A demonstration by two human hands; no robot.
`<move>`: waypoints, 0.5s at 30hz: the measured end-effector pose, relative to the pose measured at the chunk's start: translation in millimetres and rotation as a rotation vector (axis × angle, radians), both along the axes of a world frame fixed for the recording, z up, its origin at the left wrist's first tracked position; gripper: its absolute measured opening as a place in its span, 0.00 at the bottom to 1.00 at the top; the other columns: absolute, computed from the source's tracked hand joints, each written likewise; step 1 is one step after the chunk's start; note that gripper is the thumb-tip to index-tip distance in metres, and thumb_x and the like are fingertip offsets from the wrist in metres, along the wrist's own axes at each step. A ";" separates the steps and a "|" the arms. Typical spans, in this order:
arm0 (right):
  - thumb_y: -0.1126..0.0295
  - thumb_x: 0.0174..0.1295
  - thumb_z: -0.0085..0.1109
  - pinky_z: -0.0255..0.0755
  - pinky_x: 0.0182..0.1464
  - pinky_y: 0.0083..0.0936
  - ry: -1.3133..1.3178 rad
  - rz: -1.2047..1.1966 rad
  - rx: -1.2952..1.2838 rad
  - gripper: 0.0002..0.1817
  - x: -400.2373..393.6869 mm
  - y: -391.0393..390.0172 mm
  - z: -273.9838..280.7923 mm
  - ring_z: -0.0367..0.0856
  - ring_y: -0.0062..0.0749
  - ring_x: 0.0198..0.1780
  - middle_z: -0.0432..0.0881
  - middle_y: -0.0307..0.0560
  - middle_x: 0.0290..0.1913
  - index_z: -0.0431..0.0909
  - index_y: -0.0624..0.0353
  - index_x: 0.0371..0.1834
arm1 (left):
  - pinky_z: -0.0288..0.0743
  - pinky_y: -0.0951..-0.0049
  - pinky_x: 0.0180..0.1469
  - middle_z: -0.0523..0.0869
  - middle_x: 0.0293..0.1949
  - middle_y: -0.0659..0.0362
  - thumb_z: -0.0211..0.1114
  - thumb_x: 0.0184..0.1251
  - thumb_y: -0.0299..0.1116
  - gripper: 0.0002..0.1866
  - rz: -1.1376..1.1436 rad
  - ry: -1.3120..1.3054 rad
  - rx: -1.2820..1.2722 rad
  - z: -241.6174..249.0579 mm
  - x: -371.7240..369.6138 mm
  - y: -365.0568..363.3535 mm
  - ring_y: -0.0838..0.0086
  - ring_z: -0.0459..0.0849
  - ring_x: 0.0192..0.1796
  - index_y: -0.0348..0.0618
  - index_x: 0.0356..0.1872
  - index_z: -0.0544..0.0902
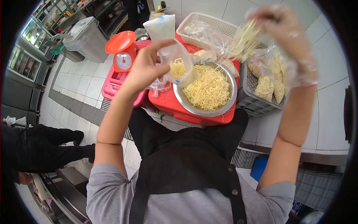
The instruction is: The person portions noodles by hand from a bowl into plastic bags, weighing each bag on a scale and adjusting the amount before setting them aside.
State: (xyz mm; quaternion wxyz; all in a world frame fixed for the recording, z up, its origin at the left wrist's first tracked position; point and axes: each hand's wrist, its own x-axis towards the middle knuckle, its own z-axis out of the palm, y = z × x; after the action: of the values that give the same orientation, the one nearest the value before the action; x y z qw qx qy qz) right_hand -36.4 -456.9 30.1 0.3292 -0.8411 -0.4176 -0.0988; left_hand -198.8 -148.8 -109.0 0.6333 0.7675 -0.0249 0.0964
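Observation:
My left hand (151, 63) grips the rim of a clear plastic bag (182, 59), its mouth open and some noodles inside. Raised at the upper right, my right hand (281, 31) wears a clear plastic glove and is closed on a clump of noodles (244, 41) that hangs down. Below and between the hands, a steel bowl (180, 98) full of loose yellow noodles (207, 87) rests on a red surface (160, 99). The bag hangs over the bowl's upper left rim.
Right of the bowl, a grey crate (249, 89) holds bagged noodles (264, 88). Behind are a white basket (209, 18) and a white bag (160, 28). An orange scale (123, 56) stands left, near a pink basket (113, 87). Another person's dark-clothed legs (56, 147) are at far left.

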 end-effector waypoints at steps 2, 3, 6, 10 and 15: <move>0.73 0.63 0.64 0.79 0.50 0.28 0.211 -0.133 -0.072 0.10 -18.8 14.9 -65.7 0.86 0.29 0.45 0.87 0.47 0.40 0.87 0.57 0.46 | 0.78 0.79 0.27 0.87 0.48 0.51 0.61 0.51 0.16 0.37 -0.002 0.062 -0.038 -18.3 4.2 -15.5 0.80 0.83 0.31 0.29 0.70 0.73; 0.74 0.59 0.63 0.78 0.45 0.30 0.273 -0.157 -0.207 0.08 -10.4 18.0 -98.2 0.87 0.31 0.40 0.87 0.53 0.34 0.88 0.60 0.40 | 0.82 0.77 0.29 0.87 0.49 0.49 0.62 0.51 0.16 0.38 0.014 -0.014 -0.077 -28.2 7.1 -28.8 0.77 0.86 0.33 0.28 0.70 0.72; 0.73 0.53 0.72 0.80 0.53 0.40 0.248 -0.139 -0.352 0.13 -0.5 16.0 -221.6 0.88 0.46 0.47 0.89 0.59 0.41 0.89 0.58 0.43 | 0.83 0.75 0.28 0.86 0.49 0.49 0.63 0.52 0.16 0.38 0.038 -0.019 -0.189 -72.6 17.9 -47.9 0.75 0.87 0.33 0.28 0.71 0.70; 0.69 0.53 0.73 0.79 0.58 0.44 0.118 -0.166 -0.458 0.18 -44.4 24.0 -298.4 0.86 0.53 0.50 0.87 0.62 0.44 0.87 0.58 0.48 | 0.76 0.79 0.25 0.83 0.52 0.51 0.61 0.52 0.15 0.40 0.112 0.079 -0.220 -107.8 20.5 -68.3 0.79 0.83 0.31 0.30 0.74 0.68; 0.72 0.56 0.66 0.80 0.53 0.45 0.228 -0.176 -0.375 0.11 -20.1 14.2 -274.8 0.87 0.57 0.49 0.87 0.64 0.43 0.88 0.62 0.42 | 0.76 0.78 0.24 0.85 0.50 0.49 0.61 0.52 0.15 0.42 0.102 0.142 -0.226 -113.1 21.6 -66.3 0.79 0.81 0.27 0.30 0.75 0.67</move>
State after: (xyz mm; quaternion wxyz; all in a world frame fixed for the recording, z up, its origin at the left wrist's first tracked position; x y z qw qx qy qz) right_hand -56.5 -442.8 -244.8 0.2026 -0.9264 -0.3138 0.0479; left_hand -177.2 -215.1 -222.1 0.7102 0.6963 0.0699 0.0760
